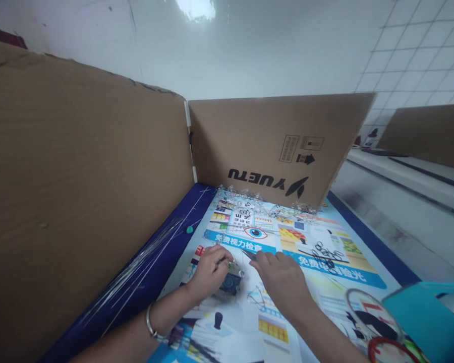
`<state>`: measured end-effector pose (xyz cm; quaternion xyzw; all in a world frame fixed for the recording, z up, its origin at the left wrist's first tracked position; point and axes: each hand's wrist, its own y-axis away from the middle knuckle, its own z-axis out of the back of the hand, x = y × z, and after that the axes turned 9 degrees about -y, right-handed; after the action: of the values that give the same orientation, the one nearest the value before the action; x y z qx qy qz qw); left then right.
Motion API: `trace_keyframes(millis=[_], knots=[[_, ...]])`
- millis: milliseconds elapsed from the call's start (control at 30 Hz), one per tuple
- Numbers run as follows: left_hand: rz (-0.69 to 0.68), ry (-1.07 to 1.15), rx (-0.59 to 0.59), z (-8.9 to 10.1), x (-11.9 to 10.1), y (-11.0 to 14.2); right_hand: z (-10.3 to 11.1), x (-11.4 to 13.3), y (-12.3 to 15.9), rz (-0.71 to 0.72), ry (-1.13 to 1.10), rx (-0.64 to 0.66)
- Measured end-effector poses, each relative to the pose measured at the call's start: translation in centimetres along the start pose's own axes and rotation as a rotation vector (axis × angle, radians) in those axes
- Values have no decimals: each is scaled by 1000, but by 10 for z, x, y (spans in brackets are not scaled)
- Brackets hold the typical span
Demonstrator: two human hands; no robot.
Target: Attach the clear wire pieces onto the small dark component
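Brown cardboard (249, 136) at centre reads "YUETU" upside down; below, the right hand (282, 277) clasps a pointed metal tool (248, 254); the left hand (211, 269) curls, its hold unclear.

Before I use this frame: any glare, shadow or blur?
Head view: bright glare high on the wall; head view: left cardboard panel darkens toward the bottom; head view: pointed tool in the right hand looks soft, fine detail unclear.

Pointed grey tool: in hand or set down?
In hand. The pointed grey tool juts from the curled right hand, its tip toward the left hand.
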<state>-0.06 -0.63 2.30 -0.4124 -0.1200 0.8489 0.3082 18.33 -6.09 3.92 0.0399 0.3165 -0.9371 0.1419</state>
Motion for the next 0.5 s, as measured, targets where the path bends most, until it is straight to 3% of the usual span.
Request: trace_keyframes(millis=[333, 500], knots=[[55, 24, -6, -7, 1, -2, 1, 0, 4, 0, -29, -23], [166, 225, -27, -10, 5, -1, -6, -6, 5, -124, -262, 84]])
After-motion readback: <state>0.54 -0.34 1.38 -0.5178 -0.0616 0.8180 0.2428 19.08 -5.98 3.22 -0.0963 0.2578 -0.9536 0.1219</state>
